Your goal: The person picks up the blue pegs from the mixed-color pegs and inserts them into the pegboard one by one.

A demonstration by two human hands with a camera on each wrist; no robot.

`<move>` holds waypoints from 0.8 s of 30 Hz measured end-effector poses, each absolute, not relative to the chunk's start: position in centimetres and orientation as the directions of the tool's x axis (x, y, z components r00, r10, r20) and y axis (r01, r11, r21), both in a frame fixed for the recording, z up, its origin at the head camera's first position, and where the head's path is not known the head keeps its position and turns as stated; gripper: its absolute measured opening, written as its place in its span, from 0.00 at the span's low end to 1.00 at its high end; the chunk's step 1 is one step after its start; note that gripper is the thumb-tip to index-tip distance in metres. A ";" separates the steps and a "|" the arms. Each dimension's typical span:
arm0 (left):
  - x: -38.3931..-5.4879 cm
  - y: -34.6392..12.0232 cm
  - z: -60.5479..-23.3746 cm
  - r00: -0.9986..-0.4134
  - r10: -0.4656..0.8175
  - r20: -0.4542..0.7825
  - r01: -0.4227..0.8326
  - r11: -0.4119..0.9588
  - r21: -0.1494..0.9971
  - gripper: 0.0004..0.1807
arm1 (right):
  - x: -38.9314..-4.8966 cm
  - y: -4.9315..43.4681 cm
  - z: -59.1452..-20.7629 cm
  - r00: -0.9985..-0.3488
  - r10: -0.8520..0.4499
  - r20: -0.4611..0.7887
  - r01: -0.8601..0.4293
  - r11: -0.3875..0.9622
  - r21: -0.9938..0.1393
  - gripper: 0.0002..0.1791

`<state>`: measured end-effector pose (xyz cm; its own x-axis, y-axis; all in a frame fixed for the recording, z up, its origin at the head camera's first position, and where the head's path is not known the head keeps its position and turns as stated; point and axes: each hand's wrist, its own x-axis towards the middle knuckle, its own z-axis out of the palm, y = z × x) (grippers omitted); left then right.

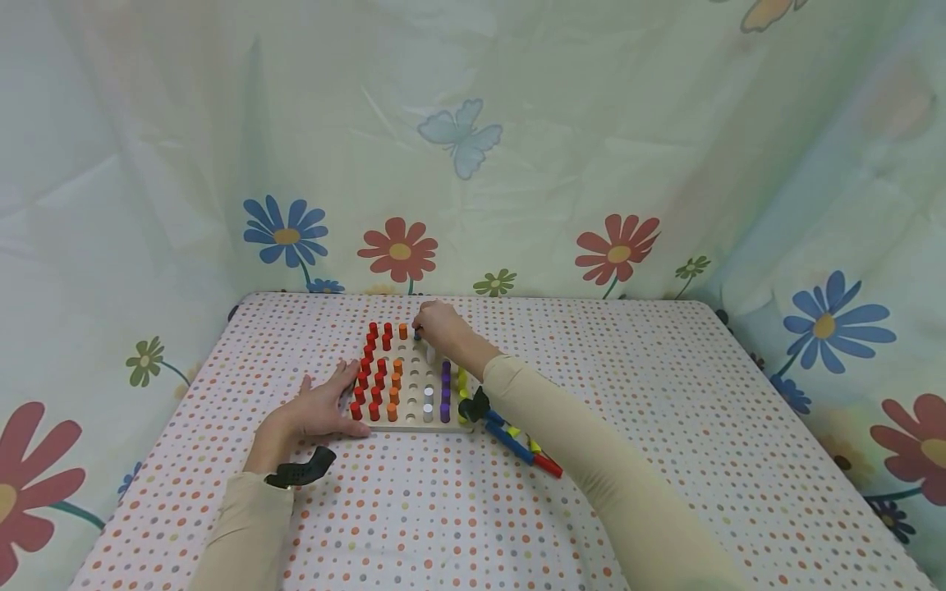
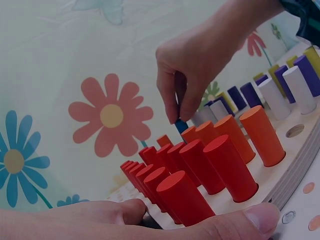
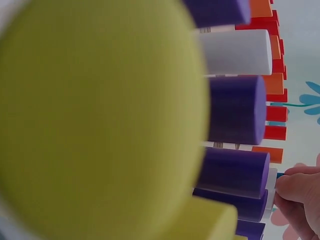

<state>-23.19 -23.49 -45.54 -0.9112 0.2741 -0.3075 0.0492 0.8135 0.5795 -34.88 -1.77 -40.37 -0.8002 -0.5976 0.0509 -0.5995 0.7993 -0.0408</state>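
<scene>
A wooden pegboard (image 1: 421, 427) stands on the table with rows of upright coloured pegs and some bare holes. At its far edge my right hand (image 1: 445, 330) pinches a blue peg (image 2: 181, 126) between thumb and fingertips, low over the board. My left hand (image 1: 321, 410) rests at the near left corner, thumb along the front edge and fingers along the left side. Red pegs (image 2: 185, 197) fill most of the left columns, beside orange pegs (image 2: 262, 135). White pegs (image 1: 429, 402), purple pegs (image 1: 446, 390) and yellow pegs (image 1: 462, 379) stand further right.
Right of the board, loose blue pegs (image 1: 510, 443), yellow pegs and a red peg (image 1: 548, 465) lie on the table, partly hidden under the right forearm. A dotted cloth (image 1: 665, 369) covers the table. Behind it hangs a flowered curtain (image 1: 517, 148).
</scene>
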 end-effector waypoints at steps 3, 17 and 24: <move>-23.2 -23.5 -45.5 -0.911 0.274 -0.309 0.049 0.816 0.576 0.67 | -34.9 -1.7 -40.4 -0.790 -0.610 0.063 -0.612 0.791 -0.026 0.12; -23.1 -23.5 -45.6 -0.916 0.268 -0.299 0.058 0.826 0.561 0.67 | -34.7 -1.7 -40.4 -0.792 -0.609 0.027 -0.610 0.792 -0.033 0.13; -23.1 -23.5 -45.7 -0.915 0.275 -0.294 0.065 0.821 0.567 0.66 | -34.4 -1.7 -40.2 -0.804 -0.594 -0.016 -0.594 0.804 -0.026 0.13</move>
